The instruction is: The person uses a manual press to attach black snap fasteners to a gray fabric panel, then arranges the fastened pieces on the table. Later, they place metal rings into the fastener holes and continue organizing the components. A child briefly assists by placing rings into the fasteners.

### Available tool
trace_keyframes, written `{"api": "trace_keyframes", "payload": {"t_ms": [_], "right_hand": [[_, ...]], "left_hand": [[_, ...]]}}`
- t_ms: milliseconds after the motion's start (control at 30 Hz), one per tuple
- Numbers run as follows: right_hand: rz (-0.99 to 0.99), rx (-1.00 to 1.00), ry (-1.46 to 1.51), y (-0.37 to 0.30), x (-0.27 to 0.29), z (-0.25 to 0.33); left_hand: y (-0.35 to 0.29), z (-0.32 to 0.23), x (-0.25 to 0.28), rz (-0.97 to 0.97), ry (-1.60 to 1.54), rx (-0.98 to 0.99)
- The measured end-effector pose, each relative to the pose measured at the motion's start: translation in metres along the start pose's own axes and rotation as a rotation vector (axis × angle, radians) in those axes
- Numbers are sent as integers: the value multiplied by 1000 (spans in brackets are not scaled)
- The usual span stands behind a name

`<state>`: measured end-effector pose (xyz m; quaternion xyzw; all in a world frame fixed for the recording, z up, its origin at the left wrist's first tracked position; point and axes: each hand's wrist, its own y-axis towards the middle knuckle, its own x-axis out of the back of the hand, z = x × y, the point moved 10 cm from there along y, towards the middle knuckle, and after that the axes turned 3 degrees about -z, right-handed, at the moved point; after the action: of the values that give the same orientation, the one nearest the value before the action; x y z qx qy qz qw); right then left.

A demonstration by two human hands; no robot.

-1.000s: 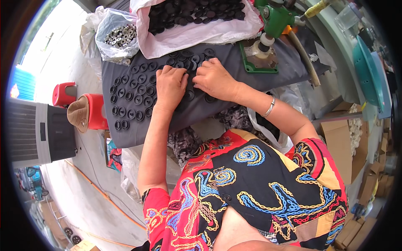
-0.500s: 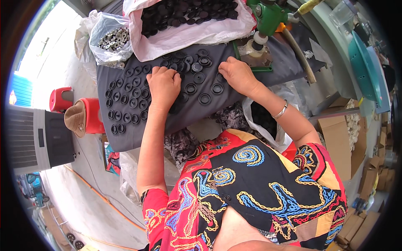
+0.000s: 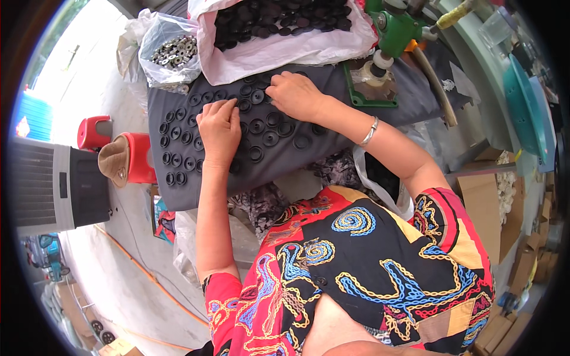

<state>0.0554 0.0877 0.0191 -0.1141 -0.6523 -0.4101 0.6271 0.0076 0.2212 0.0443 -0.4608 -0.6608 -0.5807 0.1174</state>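
Many round black rimmed plastic discs (image 3: 270,138) are spread over a dark grey cloth (image 3: 196,193). Rows of them lie to the left of my left hand (image 3: 219,133). That hand is over the discs, its fingers bent and pinched together; whatever they hold is hidden beneath them. My right hand (image 3: 295,95) reaches in at the far side of the cloth, fingers curled down among more discs. Its fingertips look closed, and I cannot make out what is in them. Several larger discs lie between and below the two hands.
A white sack (image 3: 237,74) full of black discs lies beyond my hands. Beside it is a clear bag (image 3: 157,74) of small metal parts. A green hand press (image 3: 395,35) stands at the far right. A red stool (image 3: 141,159) with a brown hat is left of the table.
My right hand has swung left, from the right edge of the discs to among them. My left hand has shifted left over the rows. The whole view has moved slightly.
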Motion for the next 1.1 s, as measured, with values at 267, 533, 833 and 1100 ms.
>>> {"api": "trace_keyframes", "payload": {"t_ms": [267,533,833,1100], "right_hand": [[-105,45,78,-2,5,-2],[-79,43,95,2,8,0],[-149,-281,77,-44,46,-69],[-180,-341,92,-52,43,-77]], "left_hand": [[25,11,-35,92,31,-11],[40,9,-57,143,33,0],[6,-35,-32,150,15,-211],[4,-49,-25,163,-28,-216]]}}
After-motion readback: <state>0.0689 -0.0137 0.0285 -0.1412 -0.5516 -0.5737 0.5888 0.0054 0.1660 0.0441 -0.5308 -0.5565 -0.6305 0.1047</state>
